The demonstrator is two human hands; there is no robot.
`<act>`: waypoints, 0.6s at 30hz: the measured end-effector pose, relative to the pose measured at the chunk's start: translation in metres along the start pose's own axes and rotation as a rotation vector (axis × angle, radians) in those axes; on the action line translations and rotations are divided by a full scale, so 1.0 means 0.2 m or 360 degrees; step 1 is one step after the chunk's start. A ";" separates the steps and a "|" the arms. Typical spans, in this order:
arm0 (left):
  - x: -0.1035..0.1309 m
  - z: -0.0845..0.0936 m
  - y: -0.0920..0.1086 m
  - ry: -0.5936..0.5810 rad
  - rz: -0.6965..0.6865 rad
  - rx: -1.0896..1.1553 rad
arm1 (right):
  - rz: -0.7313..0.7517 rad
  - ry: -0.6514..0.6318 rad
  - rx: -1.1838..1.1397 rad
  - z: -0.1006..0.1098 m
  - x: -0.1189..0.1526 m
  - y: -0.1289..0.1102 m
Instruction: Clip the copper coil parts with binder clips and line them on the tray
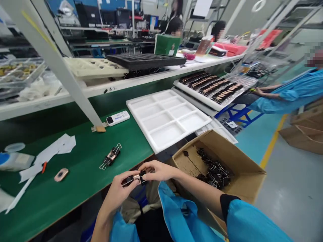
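Observation:
In front of my lap, at the table's front edge, my left hand is closed around a small copper-coloured part with black clip bodies at its ends. My right hand pinches a black binder clip at the part's right end; its fingers partly hide the clip. On the green table lies a similar clipped part, its two binder clips' wire handles pointing outward. A loose copper-coloured oval piece with a dark centre rests further left.
A cardboard box of black binder clips stands at my right. Beyond are a white compartment tray and a tray of clipped parts. A white device lies beside a shelf post. A co-worker's hand is at right.

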State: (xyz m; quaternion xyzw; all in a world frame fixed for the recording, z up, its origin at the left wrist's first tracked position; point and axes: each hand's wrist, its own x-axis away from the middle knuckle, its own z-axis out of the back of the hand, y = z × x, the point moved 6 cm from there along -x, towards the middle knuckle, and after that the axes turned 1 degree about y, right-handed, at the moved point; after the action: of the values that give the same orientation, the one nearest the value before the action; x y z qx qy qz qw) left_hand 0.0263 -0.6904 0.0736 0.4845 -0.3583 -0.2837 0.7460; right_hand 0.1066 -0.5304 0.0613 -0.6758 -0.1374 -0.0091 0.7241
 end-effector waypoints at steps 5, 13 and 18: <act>-0.10 -0.01 0.21 -0.0015 -0.0188 -0.0063 | -0.0067 0.0057 -0.0231 0.12 0.05 -0.05; 0.06 0.62 -0.16 0.1432 0.0012 0.0041 | 0.0098 0.1103 -0.0327 1.05 0.31 -0.06; 0.13 0.78 -0.47 0.1597 0.0568 -0.0403 | 0.0007 0.1933 0.0091 1.87 0.44 -0.04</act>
State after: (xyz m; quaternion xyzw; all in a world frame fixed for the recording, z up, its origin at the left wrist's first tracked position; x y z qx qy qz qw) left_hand -0.0911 -0.8254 0.0365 0.3984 0.0019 0.0724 0.9143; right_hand 0.1193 -0.1496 0.1050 -0.5304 0.3015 -0.3879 0.6909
